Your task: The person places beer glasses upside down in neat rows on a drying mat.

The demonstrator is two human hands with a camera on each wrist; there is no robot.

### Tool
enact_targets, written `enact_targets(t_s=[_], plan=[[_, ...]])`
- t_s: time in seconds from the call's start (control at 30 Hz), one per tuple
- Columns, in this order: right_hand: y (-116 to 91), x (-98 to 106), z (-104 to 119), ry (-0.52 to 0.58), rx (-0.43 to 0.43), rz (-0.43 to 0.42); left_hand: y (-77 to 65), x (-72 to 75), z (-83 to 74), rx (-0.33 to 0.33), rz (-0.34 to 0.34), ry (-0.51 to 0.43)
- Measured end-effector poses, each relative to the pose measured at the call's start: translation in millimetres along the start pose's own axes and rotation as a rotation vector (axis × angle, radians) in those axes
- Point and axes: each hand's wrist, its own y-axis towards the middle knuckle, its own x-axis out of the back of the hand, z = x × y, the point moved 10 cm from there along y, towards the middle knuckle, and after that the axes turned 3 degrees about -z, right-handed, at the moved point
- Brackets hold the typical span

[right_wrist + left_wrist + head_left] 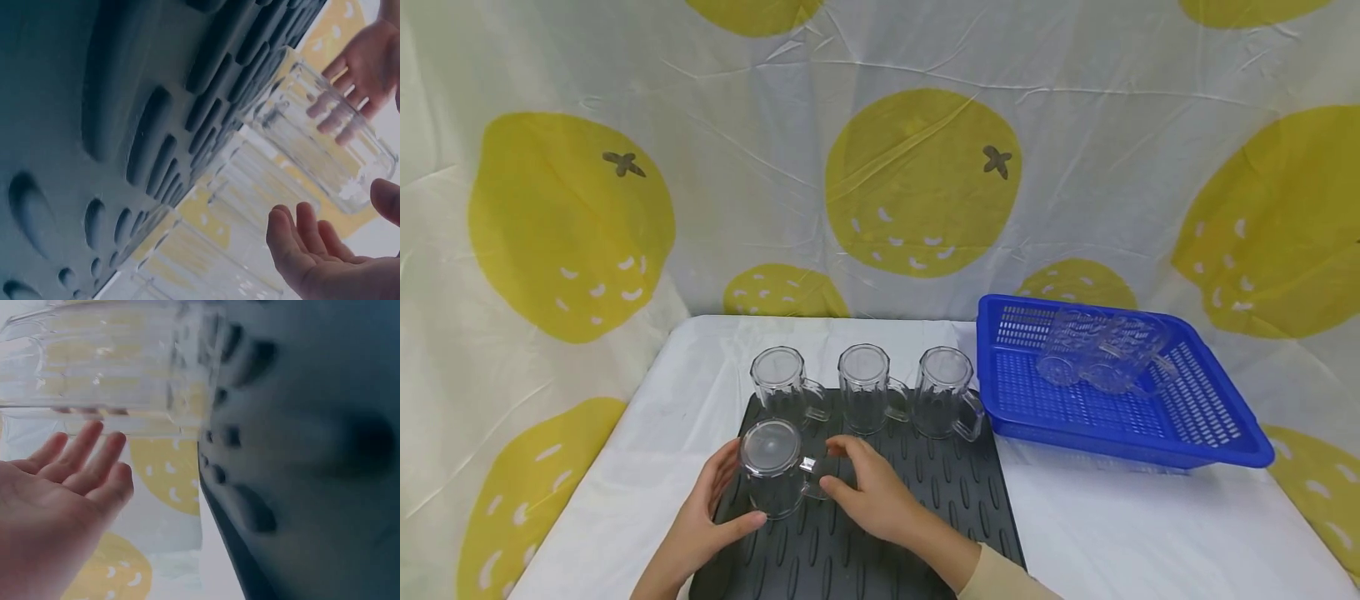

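A clear glass mug stands bottom-up on a black ridged mat, its handle pointing right. My left hand is spread around the mug's left side, thumb toward its front. In the left wrist view the fingers are loosely extended beside the glass. Close to the handle is my right hand, thumb and fingers apart. The right wrist view shows those fingers bent slightly, with a gap between them and the mug. Behind stand three more glass mugs in a row, handles to the right.
At the right, a blue plastic basket holds glass mugs lying on their sides. The white-covered table extends around the mat. A lemon-print cloth hangs behind.
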Motion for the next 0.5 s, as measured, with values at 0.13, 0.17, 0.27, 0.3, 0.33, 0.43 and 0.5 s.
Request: enact_targets(t_s=[0.13, 0.17, 0.27, 0.3, 0.33, 0.43, 0.5], plan=[[-4, 10, 2, -0.007, 0.015, -0.042, -4.1, -1.3, 2.7, 0.04, -0.003, 0.03], [-5, 13, 3, -0.01, 0.015, -0.052, -5.4, -1.9, 3.9, 0.048, -0.001, 0.038], [-7, 22, 5, 0.014, 0.028, -0.085, -9.7, -4.6, 9.8, 0.09, 0.02, 0.062], [-8, 26, 6, 0.017, 0.034, -0.1, -11.1, -5.7, 12.2, 0.104, 0.032, 0.074], [-9, 30, 8, 0.023, 0.044, -0.118, -12.4, -6.9, 14.9, 0.12, 0.045, 0.089], [-11, 46, 14, 0.033, 0.083, -0.181, -15.4, -10.9, 21.9, 0.161, 0.092, 0.169], [-13, 58, 18, 0.036, 0.104, -0.234, -16.7, -13.0, 25.7, 0.181, 0.119, 0.254]])
